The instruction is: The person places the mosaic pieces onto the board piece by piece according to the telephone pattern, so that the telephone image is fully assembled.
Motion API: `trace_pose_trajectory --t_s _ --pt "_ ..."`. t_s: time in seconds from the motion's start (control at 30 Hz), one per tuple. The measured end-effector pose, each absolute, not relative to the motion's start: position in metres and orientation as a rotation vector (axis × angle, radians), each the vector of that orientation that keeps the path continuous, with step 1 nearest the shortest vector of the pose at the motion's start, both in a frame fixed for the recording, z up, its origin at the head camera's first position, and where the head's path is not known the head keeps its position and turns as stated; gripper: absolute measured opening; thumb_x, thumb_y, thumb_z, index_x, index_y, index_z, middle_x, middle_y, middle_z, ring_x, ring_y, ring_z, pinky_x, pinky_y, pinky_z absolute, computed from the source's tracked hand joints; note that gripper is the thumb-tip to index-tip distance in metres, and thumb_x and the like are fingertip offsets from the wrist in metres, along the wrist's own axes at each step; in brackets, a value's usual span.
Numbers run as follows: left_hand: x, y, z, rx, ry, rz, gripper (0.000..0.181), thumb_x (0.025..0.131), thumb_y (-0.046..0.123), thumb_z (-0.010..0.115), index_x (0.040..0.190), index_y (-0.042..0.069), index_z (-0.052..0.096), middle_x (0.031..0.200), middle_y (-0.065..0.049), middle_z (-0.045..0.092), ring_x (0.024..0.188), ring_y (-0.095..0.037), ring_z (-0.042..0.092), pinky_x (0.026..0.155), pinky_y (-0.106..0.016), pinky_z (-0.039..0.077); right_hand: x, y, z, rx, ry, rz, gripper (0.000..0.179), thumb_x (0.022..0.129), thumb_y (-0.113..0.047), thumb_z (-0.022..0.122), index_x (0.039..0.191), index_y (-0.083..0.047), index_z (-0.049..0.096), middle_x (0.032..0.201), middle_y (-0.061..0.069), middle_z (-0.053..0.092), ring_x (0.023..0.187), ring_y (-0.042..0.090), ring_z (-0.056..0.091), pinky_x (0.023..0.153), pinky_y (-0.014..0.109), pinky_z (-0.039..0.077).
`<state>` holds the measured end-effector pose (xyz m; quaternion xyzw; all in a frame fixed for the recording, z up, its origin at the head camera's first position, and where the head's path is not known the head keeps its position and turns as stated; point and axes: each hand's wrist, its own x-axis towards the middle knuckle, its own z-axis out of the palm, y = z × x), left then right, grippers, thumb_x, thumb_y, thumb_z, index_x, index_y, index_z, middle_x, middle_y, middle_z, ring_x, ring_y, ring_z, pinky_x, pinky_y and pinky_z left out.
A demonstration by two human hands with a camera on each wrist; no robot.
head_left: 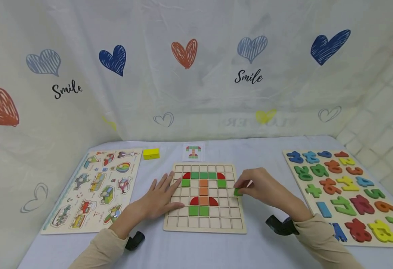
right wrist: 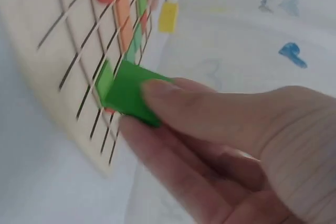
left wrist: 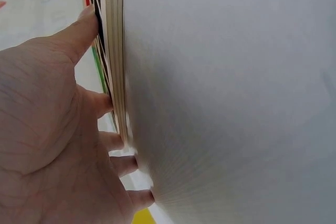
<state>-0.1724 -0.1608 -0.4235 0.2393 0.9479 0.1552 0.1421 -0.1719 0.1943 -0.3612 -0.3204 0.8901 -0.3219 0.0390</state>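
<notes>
A wooden grid board [head_left: 186,224] lies in the middle of the table with red, green and orange pieces set in its squares. My left hand [head_left: 159,200] rests with spread fingers over the board's left edge, thumb on the squares. At the board's right edge my right hand [head_left: 258,186] pinches a green square tile [right wrist: 131,90] between thumb and fingers. Behind the board lies a small pattern card [head_left: 194,152] showing a T-like figure in red, green and orange. In the left wrist view the fingers [left wrist: 123,165] reach down along the board's side.
A yellow block [head_left: 151,153] sits behind the board, left of the card. To the left lies a picture puzzle board [head_left: 62,194] with vehicles. On the right is a number puzzle board [head_left: 304,186] with colourful pieces. A white curtain with hearts [head_left: 210,97] hangs behind.
</notes>
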Motion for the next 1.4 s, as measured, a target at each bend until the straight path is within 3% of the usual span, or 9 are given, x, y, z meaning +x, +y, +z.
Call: trace_pose_trajectory --t_s 0.17,0.47,1.4 --pt "-0.172 -0.162 -0.425 0.682 2.732 0.452 0.088 0.104 0.059 0.054 0.168 0.009 0.021 0.174 -0.021 0.003 0.160 -0.042 0.002 0.124 -0.067 0.004 -0.169 0.170 -0.362 -1.051 2.652 -1.084 0.015 0.086 0.005 0.081 0.098 -0.004 0.082 0.092 -0.004 0.073 0.085 0.009 0.069 0.075 0.024 0.060" --pt "-0.173 -0.161 -0.425 0.685 2.736 0.457 0.089 0.103 0.062 0.053 0.168 0.011 0.021 0.174 -0.020 0.003 0.160 -0.042 0.002 0.124 -0.067 0.004 -0.166 0.147 -0.381 -1.149 2.503 -1.116 0.015 0.085 0.007 0.082 0.095 -0.004 0.082 0.094 0.000 0.078 0.084 0.006 0.068 0.074 0.024 0.059" --pt "-0.173 -0.162 -0.427 0.694 2.739 0.465 0.088 0.103 0.061 0.054 0.168 0.010 0.022 0.174 -0.021 0.003 0.160 -0.042 0.002 0.124 -0.067 0.003 -0.162 0.137 -0.390 -1.123 2.494 -1.009 0.013 0.085 0.009 0.081 0.094 0.000 0.082 0.091 0.003 0.076 0.083 0.005 0.069 0.072 0.019 0.057"
